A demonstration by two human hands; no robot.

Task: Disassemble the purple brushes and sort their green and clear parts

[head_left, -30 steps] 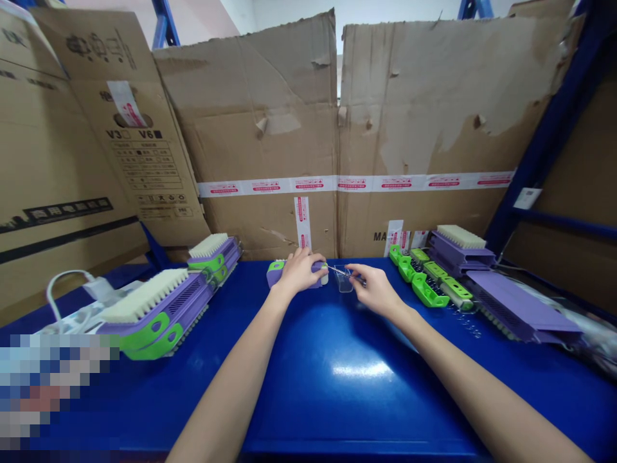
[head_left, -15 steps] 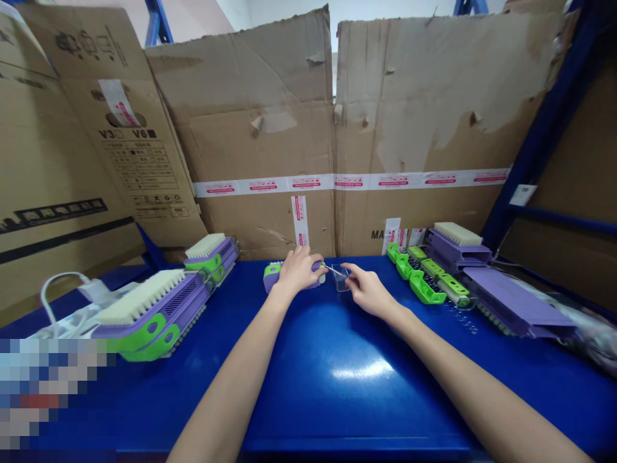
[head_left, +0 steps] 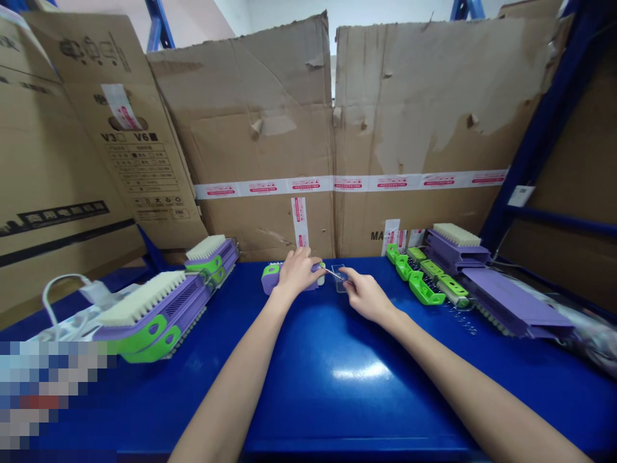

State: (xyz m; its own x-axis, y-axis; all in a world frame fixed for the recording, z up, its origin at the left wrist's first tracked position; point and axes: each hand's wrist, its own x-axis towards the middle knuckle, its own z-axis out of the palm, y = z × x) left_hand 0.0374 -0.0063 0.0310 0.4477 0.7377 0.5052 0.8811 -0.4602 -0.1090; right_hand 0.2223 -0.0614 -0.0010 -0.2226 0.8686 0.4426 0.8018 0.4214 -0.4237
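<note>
My left hand point(head_left: 299, 269) is closed over a purple-and-green brush point(head_left: 270, 280) on the blue table, covering its middle. My right hand point(head_left: 365, 292) pinches a slim metal tool like a screwdriver point(head_left: 332, 273), its handle hidden in the fingers. The tool's tip points left and meets the right end of the brush, beside my left fingertips; whether it sits in a screw is too small to tell. Just behind the tool and my right fingers is a small clear plastic box point(head_left: 339, 285), whose contents I cannot make out.
Assembled purple-and-green brushes point(head_left: 144, 315) with cream bristles lie at the left, near a white plug and cable point(head_left: 94, 289). On the right are green end pieces point(head_left: 424, 289), springs point(head_left: 465, 321) and purple housings point(head_left: 518, 299). Cardboard sheets point(head_left: 260, 154) stand along the back.
My right hand has tilted slightly and shifted a little, with the tool's tip staying at the brush's end. My left hand stays on the brush. The camera view has shifted slightly.
</note>
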